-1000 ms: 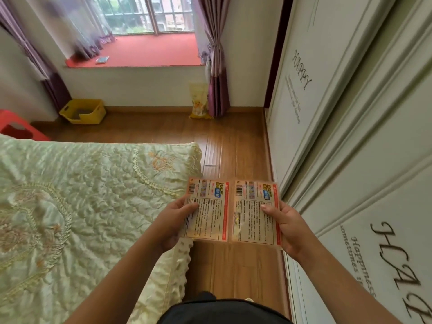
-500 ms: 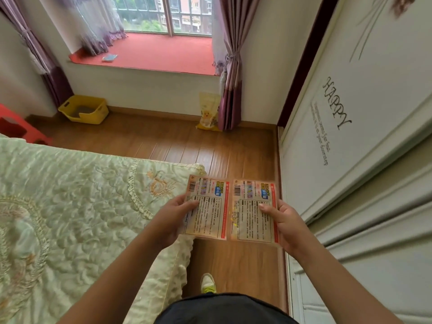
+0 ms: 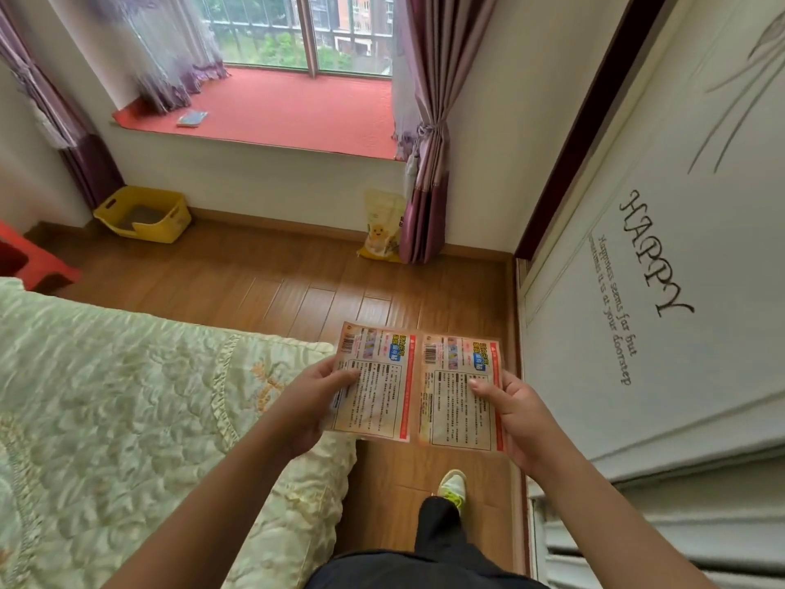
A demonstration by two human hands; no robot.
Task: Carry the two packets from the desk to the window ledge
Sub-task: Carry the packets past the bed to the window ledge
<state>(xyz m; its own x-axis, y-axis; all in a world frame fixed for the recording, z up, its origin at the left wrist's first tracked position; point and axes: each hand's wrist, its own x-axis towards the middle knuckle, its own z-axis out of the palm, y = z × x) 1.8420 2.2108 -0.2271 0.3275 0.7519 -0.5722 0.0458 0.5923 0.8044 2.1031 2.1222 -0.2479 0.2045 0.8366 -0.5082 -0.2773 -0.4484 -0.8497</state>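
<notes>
1. Left hand (image 3: 312, 401) pinches the left packet (image 3: 371, 382); right hand (image 3: 516, 412) pinches the right packet (image 3: 461, 397), edges touching.
2. Window ledge (image 3: 293, 110) lies well ahead, across the floor (image 3: 263, 286).

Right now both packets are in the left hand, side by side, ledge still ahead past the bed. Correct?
Not quite. The head view shows one packet per hand: the left hand has a grip on the left packet, and the right hand on the right packet. They are side by side, and the window ledge is ahead past the bed.
</notes>
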